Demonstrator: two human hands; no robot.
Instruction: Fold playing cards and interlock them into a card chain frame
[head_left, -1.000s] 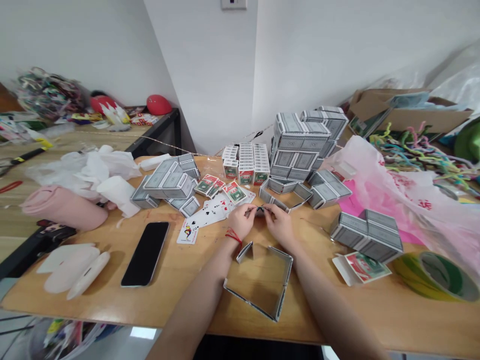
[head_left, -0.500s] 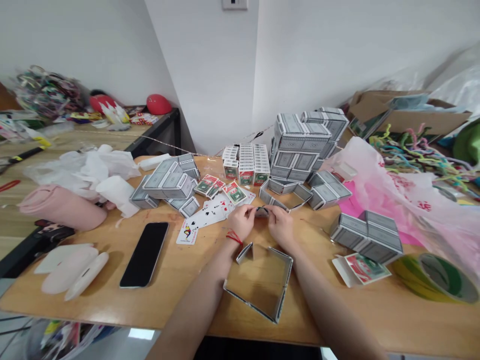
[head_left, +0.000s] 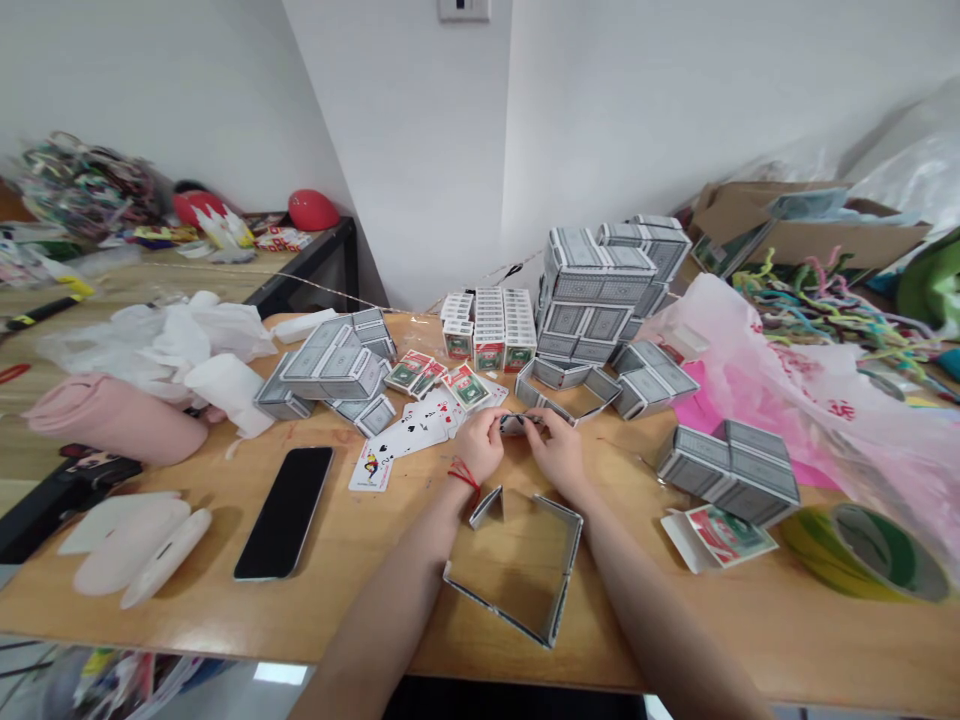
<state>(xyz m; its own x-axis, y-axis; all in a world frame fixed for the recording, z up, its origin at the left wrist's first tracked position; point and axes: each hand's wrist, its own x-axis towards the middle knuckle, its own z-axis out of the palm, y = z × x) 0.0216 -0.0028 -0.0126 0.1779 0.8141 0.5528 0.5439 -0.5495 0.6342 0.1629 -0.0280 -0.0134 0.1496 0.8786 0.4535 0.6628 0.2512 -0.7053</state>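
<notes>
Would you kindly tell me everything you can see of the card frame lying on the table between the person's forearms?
The card frame is an open, roughly square ring of low walls, seemingly playing cards with grey patterned backs, standing on edge on the wooden table. Bare wood shows inside it. A short wall at its far left corner angles outward. It lies just nearer the person than the left hand and right hand; whether the wrists touch it is unclear.

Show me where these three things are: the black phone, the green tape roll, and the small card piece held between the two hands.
black phone (head_left: 285, 512), head view, middle of its dark screen.
green tape roll (head_left: 851, 572), head view, near outer side.
card piece (head_left: 519, 422), head view, its visible grey edge.
</notes>
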